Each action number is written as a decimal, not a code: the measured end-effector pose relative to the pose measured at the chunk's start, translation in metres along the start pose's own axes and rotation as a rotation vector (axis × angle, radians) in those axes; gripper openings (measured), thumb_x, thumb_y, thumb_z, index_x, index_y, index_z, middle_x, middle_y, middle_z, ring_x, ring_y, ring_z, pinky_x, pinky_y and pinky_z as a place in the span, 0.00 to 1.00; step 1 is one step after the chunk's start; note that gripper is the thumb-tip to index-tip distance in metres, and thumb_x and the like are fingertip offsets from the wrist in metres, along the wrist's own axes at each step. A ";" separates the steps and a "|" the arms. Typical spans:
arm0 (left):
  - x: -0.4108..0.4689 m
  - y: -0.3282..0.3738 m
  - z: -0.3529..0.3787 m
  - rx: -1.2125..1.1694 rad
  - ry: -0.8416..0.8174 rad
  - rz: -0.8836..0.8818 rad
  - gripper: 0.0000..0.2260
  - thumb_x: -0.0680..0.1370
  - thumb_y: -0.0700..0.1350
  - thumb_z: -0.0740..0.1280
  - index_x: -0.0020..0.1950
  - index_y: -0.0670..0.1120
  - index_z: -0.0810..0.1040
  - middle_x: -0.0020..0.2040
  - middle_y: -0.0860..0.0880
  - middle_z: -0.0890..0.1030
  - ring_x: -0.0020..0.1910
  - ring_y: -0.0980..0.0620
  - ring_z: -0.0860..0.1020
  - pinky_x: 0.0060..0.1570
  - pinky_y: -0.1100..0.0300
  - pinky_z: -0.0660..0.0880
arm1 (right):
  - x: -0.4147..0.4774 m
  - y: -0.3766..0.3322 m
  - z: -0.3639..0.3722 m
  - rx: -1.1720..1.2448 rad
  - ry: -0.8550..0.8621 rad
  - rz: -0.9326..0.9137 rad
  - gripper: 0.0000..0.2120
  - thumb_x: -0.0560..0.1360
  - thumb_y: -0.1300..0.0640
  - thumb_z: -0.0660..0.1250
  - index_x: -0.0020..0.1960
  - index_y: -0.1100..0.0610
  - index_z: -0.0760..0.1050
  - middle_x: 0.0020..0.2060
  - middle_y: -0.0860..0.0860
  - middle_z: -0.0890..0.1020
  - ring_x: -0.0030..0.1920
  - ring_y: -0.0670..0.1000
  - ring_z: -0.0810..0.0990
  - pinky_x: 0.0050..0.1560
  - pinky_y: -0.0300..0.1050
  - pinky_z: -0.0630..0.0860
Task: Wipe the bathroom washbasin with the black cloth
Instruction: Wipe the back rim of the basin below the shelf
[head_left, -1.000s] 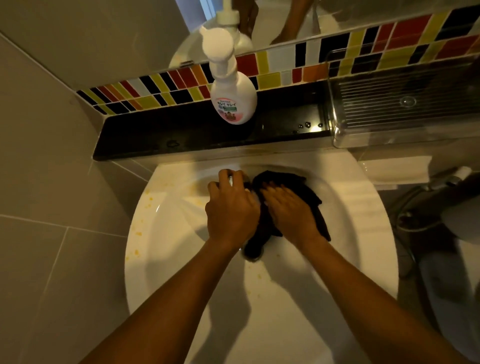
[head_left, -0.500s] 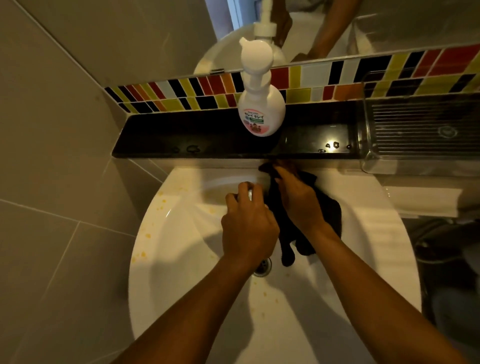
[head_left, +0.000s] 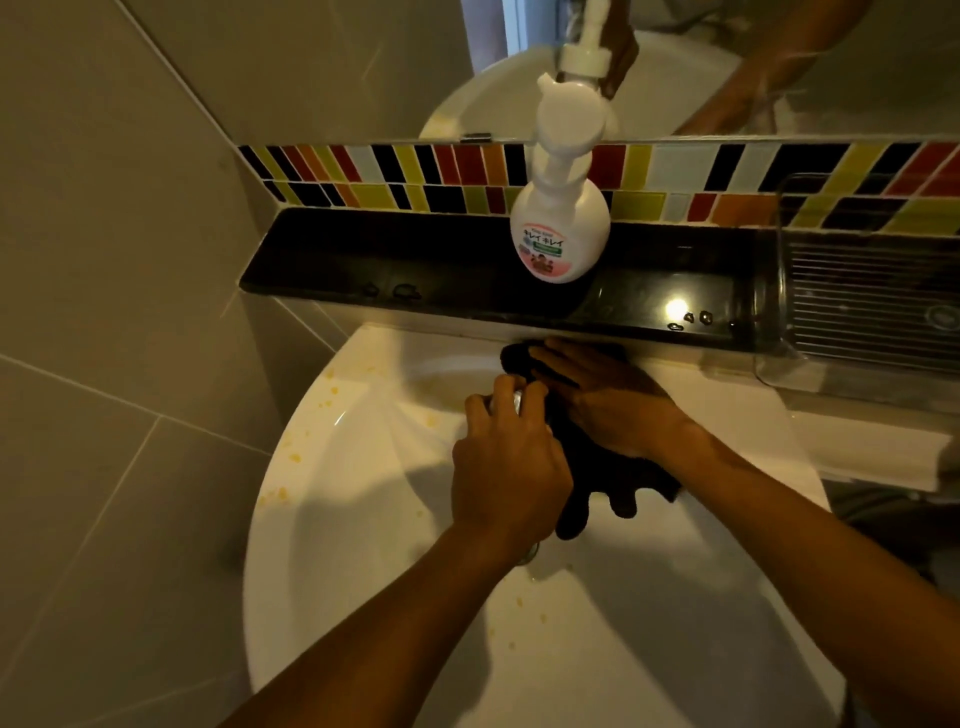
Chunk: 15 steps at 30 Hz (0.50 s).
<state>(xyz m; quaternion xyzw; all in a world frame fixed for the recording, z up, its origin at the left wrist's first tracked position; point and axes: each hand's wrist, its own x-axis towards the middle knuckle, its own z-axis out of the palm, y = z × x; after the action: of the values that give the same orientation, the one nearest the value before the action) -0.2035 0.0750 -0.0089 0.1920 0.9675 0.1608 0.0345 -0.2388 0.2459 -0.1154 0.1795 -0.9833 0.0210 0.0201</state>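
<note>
A white oval washbasin (head_left: 363, 519) fills the lower middle of the head view, with yellow specks on its left rim and bowl. The black cloth (head_left: 587, 483) hangs over the basin's back edge and down into the bowl. My right hand (head_left: 608, 400) lies flat on the cloth, fingers pointing left, pressing it against the back rim under the shelf. My left hand (head_left: 509, 462) is curled around the tap, of which only a bit of chrome (head_left: 517, 400) shows between the fingers. The drain (head_left: 530, 555) peeks out below my left wrist.
A white pump soap bottle (head_left: 558, 228) stands on the glossy black shelf (head_left: 363, 265) behind the basin, below coloured mosaic tiles and a mirror. A clear plastic tray (head_left: 872, 322) sits at the shelf's right end. Grey wall tiles close in on the left.
My right hand has slid the cloth from the bowl's middle up to the back rim under the shelf. My left hand has stayed on the tap. The camera has moved closer.
</note>
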 end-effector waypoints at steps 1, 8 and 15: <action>0.000 0.000 0.000 0.004 0.006 -0.002 0.17 0.78 0.47 0.58 0.66 0.49 0.68 0.68 0.47 0.68 0.61 0.44 0.70 0.51 0.53 0.76 | 0.000 0.002 0.001 -0.001 -0.037 -0.002 0.29 0.76 0.49 0.62 0.75 0.51 0.58 0.77 0.50 0.57 0.77 0.56 0.53 0.72 0.59 0.60; -0.001 0.003 -0.001 0.014 0.021 -0.004 0.14 0.78 0.46 0.59 0.64 0.49 0.70 0.67 0.47 0.69 0.59 0.44 0.71 0.47 0.53 0.74 | 0.016 -0.002 -0.007 0.020 -0.075 -0.034 0.27 0.77 0.45 0.55 0.75 0.49 0.60 0.75 0.47 0.61 0.76 0.51 0.59 0.74 0.54 0.58; 0.000 0.001 0.000 0.026 0.011 0.005 0.17 0.77 0.46 0.60 0.65 0.49 0.69 0.67 0.47 0.69 0.59 0.44 0.71 0.48 0.53 0.77 | -0.025 0.006 -0.004 0.018 -0.065 0.091 0.28 0.77 0.47 0.48 0.77 0.50 0.55 0.77 0.50 0.55 0.77 0.52 0.51 0.76 0.52 0.45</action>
<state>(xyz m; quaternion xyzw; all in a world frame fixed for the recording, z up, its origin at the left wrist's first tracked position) -0.2030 0.0758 -0.0083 0.1943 0.9692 0.1493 0.0264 -0.2174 0.2607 -0.1132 0.1352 -0.9904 0.0248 -0.0145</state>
